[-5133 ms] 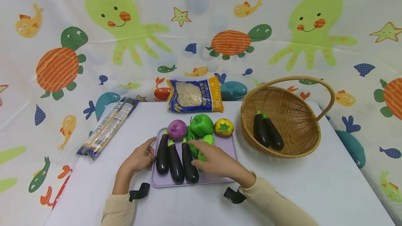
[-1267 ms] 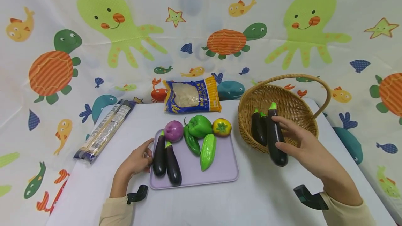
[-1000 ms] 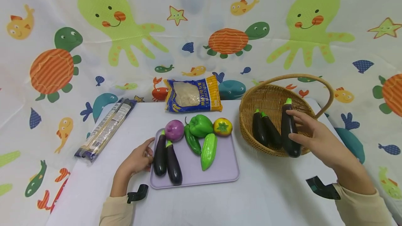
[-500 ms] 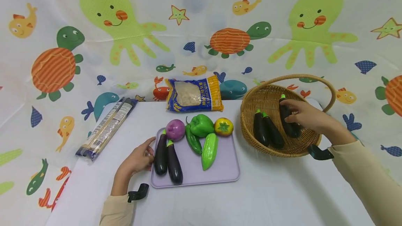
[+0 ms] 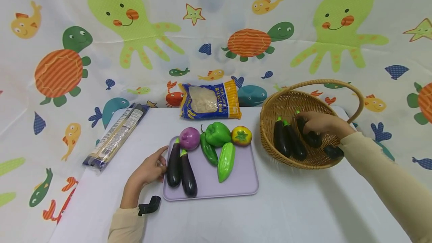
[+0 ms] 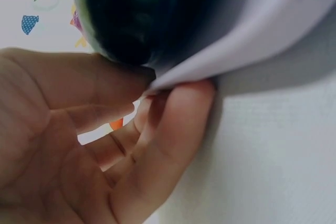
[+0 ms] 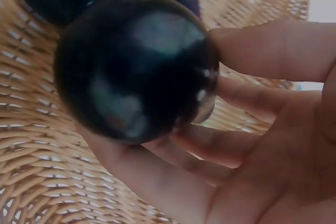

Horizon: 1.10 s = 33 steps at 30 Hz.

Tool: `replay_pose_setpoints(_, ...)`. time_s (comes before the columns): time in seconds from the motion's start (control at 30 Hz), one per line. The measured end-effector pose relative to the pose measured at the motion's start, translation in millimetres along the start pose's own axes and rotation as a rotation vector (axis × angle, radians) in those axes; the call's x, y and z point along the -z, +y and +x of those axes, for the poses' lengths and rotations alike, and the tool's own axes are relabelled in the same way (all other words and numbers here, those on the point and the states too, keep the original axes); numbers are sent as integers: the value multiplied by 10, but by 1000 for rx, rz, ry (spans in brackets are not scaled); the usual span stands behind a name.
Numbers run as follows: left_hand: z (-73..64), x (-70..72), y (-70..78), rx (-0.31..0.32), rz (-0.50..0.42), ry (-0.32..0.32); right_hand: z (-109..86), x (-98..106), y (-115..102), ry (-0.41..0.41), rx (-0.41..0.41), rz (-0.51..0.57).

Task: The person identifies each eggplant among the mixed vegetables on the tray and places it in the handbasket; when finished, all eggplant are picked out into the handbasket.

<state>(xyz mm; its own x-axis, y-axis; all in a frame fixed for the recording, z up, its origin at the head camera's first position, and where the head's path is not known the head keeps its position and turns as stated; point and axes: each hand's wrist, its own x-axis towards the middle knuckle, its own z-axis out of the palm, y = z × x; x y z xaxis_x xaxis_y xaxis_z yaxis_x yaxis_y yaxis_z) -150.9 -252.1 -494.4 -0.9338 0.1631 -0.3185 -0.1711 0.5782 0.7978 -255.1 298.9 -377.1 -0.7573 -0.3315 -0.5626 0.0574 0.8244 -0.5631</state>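
In the basket at the right, my right hand (image 5: 325, 123) grips an eggplant (image 5: 313, 140) by its sides. The right wrist view shows that eggplant's round dark end (image 7: 134, 69) with thumb and fingers curled about it, close over the wicker. Two more eggplants (image 5: 282, 138) lie beside it in the wicker basket (image 5: 324, 162). My left hand (image 5: 148, 170) pinches the left edge of the lilac tray (image 5: 233, 190), its rim between thumb and finger in the left wrist view. Two eggplants (image 5: 188, 175) lie on the tray near that hand.
On the tray are a green chili (image 5: 209, 149) and a pale green gourd-like vegetable (image 5: 226, 162). A purple onion-like ball (image 5: 189, 138), green bell pepper (image 5: 217, 134) and yellow-green fruit (image 5: 241, 136) line its back edge. Behind stands a pasta bag (image 5: 210, 100); a long noodle packet (image 5: 116, 136) lies left.
My right hand took a third eggplant from the tray, carried it right and lowered it into the basket beside the other two. My left hand stayed at the tray's edge.
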Motion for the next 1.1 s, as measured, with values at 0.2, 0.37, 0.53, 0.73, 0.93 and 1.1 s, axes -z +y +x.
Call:
replay_pose_setpoints(0.2, 9, -7, -17, 8, -1, 0, 125, -74, 73, -91, -67, 54)
replay_pose_setpoints(0.37, 14, -9, -26, 10, 5, 0, 159, -101, 110, -108, -105, 38)
replay_pose_setpoints(0.53, 9, -9, -29, -1, 0, 5, 162, -118, 133, -109, -122, 17)
replay_pose_setpoints(0.73, -3, -9, -12, 8, -3, 3, 194, -178, 174, -118, -132, 1)
replay_pose_setpoints(0.93, -12, -4, 0, 11, 2, 6, 221, -192, 177, -118, -133, 18)
replay_pose_setpoints(1.1, -15, -1, -1, 6, -2, 4, 245, -192, 173, -111, -137, 23)
